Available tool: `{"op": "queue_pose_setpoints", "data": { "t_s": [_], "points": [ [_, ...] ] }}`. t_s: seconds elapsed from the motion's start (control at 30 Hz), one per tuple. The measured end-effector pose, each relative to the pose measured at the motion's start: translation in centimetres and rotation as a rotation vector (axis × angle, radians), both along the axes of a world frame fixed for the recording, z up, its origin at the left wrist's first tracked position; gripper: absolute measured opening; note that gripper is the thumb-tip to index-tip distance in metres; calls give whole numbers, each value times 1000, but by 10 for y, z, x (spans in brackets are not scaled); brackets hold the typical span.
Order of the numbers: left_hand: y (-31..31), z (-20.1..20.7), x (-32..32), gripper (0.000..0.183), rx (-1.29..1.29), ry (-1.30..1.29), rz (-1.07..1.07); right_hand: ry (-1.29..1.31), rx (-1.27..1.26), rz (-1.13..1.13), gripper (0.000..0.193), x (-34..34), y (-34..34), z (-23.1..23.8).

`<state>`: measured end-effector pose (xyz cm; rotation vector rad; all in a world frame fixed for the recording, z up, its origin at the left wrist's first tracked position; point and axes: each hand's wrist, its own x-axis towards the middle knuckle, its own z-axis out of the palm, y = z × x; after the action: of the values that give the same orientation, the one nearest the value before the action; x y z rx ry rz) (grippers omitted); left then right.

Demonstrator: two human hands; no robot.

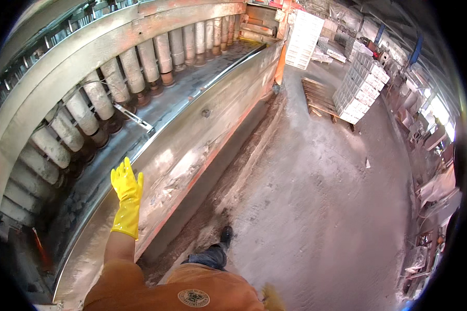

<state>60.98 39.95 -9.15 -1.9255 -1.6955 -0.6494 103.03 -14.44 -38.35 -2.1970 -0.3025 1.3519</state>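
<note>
My left hand (126,181), in a long yellow rubber glove, reaches forward with its fingers stretched out and nothing in them. It is over the near metal edge of a large machine; whether it touches the edge I cannot tell. The machine's long steel front plate (202,129) runs from the lower left to the top middle. Behind it stands a row of upright grey cylinders (98,96). A short metal bracket (135,118) sticks out between them toward the edge. My right hand (272,298) is a yellow blur at the lower edge, its fingers not readable.
Along the machine's foot runs a dirt-filled strip (259,150), with dusty concrete floor (321,207) to its right. A wooden pallet (319,98) lies ahead, beside a stack of pale wrapped blocks (360,85). A white slatted panel (304,40) stands behind. Cluttered equipment (433,202) lines the right side.
</note>
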Motion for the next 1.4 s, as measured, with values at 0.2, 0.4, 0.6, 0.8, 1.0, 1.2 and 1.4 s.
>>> {"op": "queue_pose_setpoints", "data": {
  "t_s": [0.2,0.4,0.6,0.8,1.0,1.2,1.4],
  "points": [
    [82,12,83,82,-53,-26,60,-98,331,219,55,53,220,149],
    [148,24,154,80,-49,-39,50,-32,454,-272,45,146,262,135],
    [197,23,197,78,15,-30,-1,81,44,-380,41,190,188,96],
    [195,41,211,77,-15,4,55,210,-92,-422,40,213,208,66],
    [199,42,232,81,49,30,200,251,-33,-379,39,326,287,35],
    [219,22,250,84,-9,-4,593,162,232,-442,38,576,392,-12],
    [254,59,303,87,-139,-53,805,82,299,-247,48,657,527,50]
  ]
}}
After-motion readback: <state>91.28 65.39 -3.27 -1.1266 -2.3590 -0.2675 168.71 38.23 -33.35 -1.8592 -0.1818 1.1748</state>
